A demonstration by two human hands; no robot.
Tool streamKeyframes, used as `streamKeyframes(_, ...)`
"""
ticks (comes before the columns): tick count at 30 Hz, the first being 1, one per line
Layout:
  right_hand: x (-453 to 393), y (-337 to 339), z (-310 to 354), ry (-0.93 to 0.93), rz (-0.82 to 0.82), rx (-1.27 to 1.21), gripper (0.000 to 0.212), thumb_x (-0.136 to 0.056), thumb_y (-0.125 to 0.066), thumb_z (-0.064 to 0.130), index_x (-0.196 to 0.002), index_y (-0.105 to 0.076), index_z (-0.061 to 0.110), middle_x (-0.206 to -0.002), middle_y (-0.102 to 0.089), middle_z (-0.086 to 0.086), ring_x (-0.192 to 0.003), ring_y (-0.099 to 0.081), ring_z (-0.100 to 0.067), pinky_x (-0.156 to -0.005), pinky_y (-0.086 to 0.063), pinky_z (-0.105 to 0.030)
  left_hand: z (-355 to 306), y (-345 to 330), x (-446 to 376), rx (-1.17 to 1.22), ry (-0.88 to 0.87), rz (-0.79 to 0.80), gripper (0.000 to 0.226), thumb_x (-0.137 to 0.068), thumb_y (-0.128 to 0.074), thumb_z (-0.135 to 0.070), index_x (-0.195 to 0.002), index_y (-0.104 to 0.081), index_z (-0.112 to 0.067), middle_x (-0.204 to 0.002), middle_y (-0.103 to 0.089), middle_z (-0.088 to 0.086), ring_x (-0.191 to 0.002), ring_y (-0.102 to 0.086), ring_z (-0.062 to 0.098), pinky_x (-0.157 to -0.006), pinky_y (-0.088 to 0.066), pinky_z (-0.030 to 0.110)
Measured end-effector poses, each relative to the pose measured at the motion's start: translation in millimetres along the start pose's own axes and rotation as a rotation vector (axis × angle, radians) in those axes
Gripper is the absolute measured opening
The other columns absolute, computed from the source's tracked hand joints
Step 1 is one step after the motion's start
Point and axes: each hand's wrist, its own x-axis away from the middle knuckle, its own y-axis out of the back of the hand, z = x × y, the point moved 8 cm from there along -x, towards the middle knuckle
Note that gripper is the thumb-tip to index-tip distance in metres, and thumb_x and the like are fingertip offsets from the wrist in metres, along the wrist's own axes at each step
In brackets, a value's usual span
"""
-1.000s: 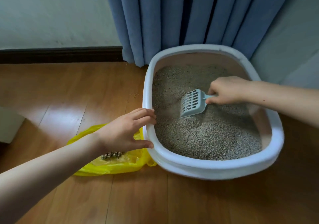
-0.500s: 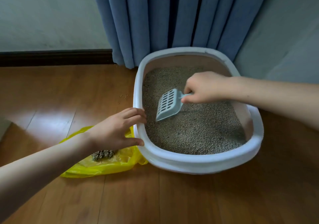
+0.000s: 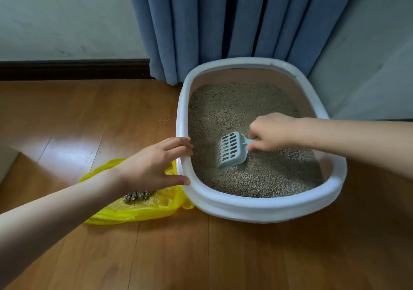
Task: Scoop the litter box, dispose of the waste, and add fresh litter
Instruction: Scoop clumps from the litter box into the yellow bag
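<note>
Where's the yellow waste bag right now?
In the head view the yellow bag lies on the wooden floor, against the litter box on its left, under the left hand.

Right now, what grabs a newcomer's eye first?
The white litter box in front of the blue curtain, with the right hand gripping a pale slotted scoop in the litter. Next, the yellow bag beside the box, holding a clump of waste, under the left hand resting on the rim.
</note>
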Motion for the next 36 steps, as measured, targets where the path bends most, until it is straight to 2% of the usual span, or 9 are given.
streamKeyframes(6, 36, -9, -68, -0.121, 0.105, -0.092, 0.045, -0.088, -0.060, 0.051, -0.068, -0.066, 0.010, -0.048, -0.041, 0.006, -0.046, -0.033, -0.014, -0.049, -0.028, -0.031, 0, -1, 0, 0.000, 0.010, 0.000, 0.059, -0.082, -0.062, -0.056, -0.120, -0.059, -0.011, -0.131, -0.052, 0.001, -0.132, -0.040, 0.009, -0.109, -0.027, 0.011)
streamKeyframes(10, 42, 12, -77, -0.137, 0.166, 0.079, 0.046, -0.085, -0.062, 0.052, -0.059, -0.055, 0.014, -0.046, -0.036, 0.004, -0.046, -0.031, -0.014, -0.045, -0.024, -0.026, 0, -2, 0, -0.014, 0.008, -0.007, 0.061, -0.083, -0.059, -0.058, -0.121, -0.059, -0.010, -0.131, -0.053, 0.002, -0.134, -0.039, 0.010, -0.110, -0.027, 0.012)
streamKeyframes(17, 1, 36, 0, 0.065, -0.033, -0.150, 0.046, -0.086, -0.057, 0.052, -0.072, -0.068, 0.010, -0.045, -0.040, 0.004, -0.045, -0.034, -0.016, -0.046, -0.026, -0.026, 1, -3, 0, -0.015, 0.008, -0.006, 0.061, -0.082, -0.060, -0.058, -0.122, -0.058, -0.012, -0.131, -0.053, 0.000, -0.135, -0.039, 0.009, -0.110, -0.030, 0.015)
streamKeyframes(20, -14, 22, 34, 0.098, -0.019, -0.258, 0.050, -0.090, -0.055, 0.047, -0.056, -0.052, 0.011, -0.046, -0.034, 0.003, -0.046, -0.029, -0.018, -0.048, -0.024, -0.029, 0, -3, 2, -0.030, 0.032, 0.015, 0.061, -0.083, -0.057, -0.060, -0.124, -0.057, -0.015, -0.134, -0.051, -0.002, -0.134, -0.038, 0.007, -0.108, -0.025, 0.008)
streamKeyframes(23, -15, -4, 45, 0.086, 0.042, -0.266, 0.049, -0.093, -0.055, 0.044, -0.054, -0.044, 0.016, -0.048, -0.031, 0.002, -0.046, -0.026, -0.018, -0.047, -0.022, -0.028, 1, -3, 3, -0.055, 0.049, 0.031, 0.061, -0.083, -0.054, -0.062, -0.124, -0.057, -0.017, -0.136, -0.050, -0.003, -0.133, -0.038, 0.006, -0.106, -0.022, 0.005)
streamKeyframes(27, 10, -23, 22, 0.016, 0.117, -0.277, 0.044, -0.093, -0.055, 0.046, -0.059, -0.054, 0.018, -0.050, -0.039, 0.004, -0.046, -0.033, -0.015, -0.048, -0.028, -0.029, 0, -3, 3, -0.075, 0.034, 0.033, 0.061, -0.084, -0.051, -0.062, -0.125, -0.056, -0.018, -0.136, -0.048, -0.004, -0.133, -0.039, 0.007, -0.106, -0.025, 0.010)
streamKeyframes(31, 36, -6, -32, -0.075, 0.060, -0.148, 0.044, -0.089, -0.055, 0.052, -0.081, -0.071, 0.012, -0.050, -0.043, 0.002, -0.046, -0.032, -0.014, -0.046, -0.025, -0.027, -2, -2, 1, -0.084, 0.007, 0.026, 0.061, -0.084, -0.051, -0.062, -0.124, -0.057, -0.016, -0.134, -0.050, -0.003, -0.131, -0.041, 0.009, -0.106, -0.028, 0.013)
streamKeyframes(34, 47, 13, -61, -0.161, 0.062, -0.244, 0.046, -0.090, -0.047, 0.057, -0.084, -0.074, 0.021, -0.066, -0.063, -0.006, -0.053, -0.044, -0.014, -0.050, -0.032, -0.028, 0, -4, 0, -0.096, -0.003, 0.025, 0.061, -0.084, -0.052, -0.063, -0.123, -0.057, -0.016, -0.133, -0.051, -0.003, -0.129, -0.044, 0.010, -0.106, -0.026, 0.010)
streamKeyframes(36, 51, 20, -73, -0.233, 0.103, -0.255, 0.049, -0.096, -0.037, 0.054, -0.088, -0.072, 0.021, -0.079, -0.067, -0.005, -0.068, -0.056, -0.020, -0.057, -0.036, -0.029, 2, -5, 0, -0.108, -0.011, 0.032, 0.062, -0.084, -0.052, -0.064, -0.123, -0.057, -0.016, -0.133, -0.051, -0.003, -0.130, -0.044, 0.011, -0.108, -0.026, 0.012)
